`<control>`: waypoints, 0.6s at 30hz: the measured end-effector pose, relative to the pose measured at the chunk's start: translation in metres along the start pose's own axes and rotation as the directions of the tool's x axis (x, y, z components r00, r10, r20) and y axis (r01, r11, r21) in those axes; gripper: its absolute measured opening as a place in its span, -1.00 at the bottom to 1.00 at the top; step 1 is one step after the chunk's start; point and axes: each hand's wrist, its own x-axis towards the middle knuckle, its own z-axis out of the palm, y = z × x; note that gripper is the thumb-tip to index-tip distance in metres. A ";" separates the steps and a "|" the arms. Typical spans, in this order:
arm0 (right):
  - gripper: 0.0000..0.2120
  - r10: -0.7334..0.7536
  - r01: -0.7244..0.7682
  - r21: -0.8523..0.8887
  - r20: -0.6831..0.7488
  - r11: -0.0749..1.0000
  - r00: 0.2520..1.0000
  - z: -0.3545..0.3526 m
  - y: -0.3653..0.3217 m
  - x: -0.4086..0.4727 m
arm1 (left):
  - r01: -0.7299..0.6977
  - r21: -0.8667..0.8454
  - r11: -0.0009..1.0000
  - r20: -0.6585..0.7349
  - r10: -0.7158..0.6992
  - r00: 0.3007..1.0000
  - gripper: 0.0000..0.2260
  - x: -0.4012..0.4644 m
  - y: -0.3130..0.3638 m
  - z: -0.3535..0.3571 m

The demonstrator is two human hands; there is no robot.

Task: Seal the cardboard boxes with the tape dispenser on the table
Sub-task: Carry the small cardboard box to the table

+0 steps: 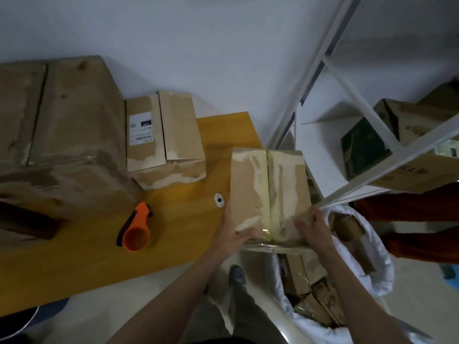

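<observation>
A small cardboard box [269, 192] with torn tape marks and closed top flaps sits at the right end of the yellow table [173, 219], overhanging its near edge. My left hand [233, 227] grips its near left corner, thumb on top. My right hand [314, 229] grips the near right corner with curled fingers. An orange tape dispenser [135, 229] lies on the table to the left, untouched. A medium box [164, 140] with a white label stands behind it, and a large box [62, 130] fills the far left.
A small white tag [219, 200] lies on the table by the held box. A white sack [347, 269] of cardboard boxes stands on the floor at the right. White metal shelving [372, 115] with more boxes rises behind it. A person in orange trousers [409, 219] stands at right.
</observation>
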 end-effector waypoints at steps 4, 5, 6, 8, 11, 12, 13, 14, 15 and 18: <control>-0.36 -0.019 0.024 -0.046 0.091 0.999 0.996 0.005 0.002 0.023 | 0.062 -0.039 0.997 -0.092 -0.065 0.994 0.15 0.004 -0.002 0.005; -0.36 -0.014 0.019 -0.042 0.118 0.999 0.993 0.007 0.001 0.027 | 0.073 -0.045 0.996 -0.127 -0.078 0.989 0.14 0.005 -0.003 0.005; -0.36 0.000 0.006 -0.037 0.149 0.999 0.989 0.009 -0.003 0.029 | 0.083 -0.048 0.995 -0.163 -0.090 0.983 0.14 0.003 -0.003 0.005; -0.39 -0.020 0.028 -0.039 0.193 0.999 0.981 0.015 -0.009 0.033 | 0.096 -0.036 0.995 -0.224 -0.101 0.969 0.16 -0.001 -0.005 0.005; -0.41 -0.107 0.122 -0.054 0.220 0.991 0.970 0.023 -0.016 0.040 | 0.102 0.014 0.995 -0.272 -0.095 0.958 0.16 -0.010 -0.009 0.007; -0.41 -0.109 0.125 -0.056 0.230 0.991 0.967 0.024 -0.017 0.042 | 0.111 0.029 0.993 -0.274 -0.099 0.957 0.16 -0.012 -0.010 0.008; -0.42 -0.116 0.132 -0.055 0.240 0.990 0.964 0.024 -0.015 0.045 | 0.115 0.035 0.993 -0.274 -0.101 0.956 0.15 -0.013 -0.011 0.010; -0.42 -0.122 0.140 -0.057 0.248 0.989 0.961 0.024 -0.010 0.048 | 0.115 0.033 0.993 -0.274 -0.101 0.956 0.15 -0.015 -0.011 0.012; -0.43 -0.122 0.143 -0.066 0.253 0.988 0.960 0.023 -0.008 0.049 | 0.107 0.035 0.994 -0.271 -0.094 0.958 0.14 -0.016 -0.010 0.015; -0.46 -0.078 0.124 -0.160 0.268 0.979 0.960 0.021 -0.010 0.049 | 0.148 0.067 0.987 -0.220 -0.130 0.967 0.14 -0.020 -0.009 0.020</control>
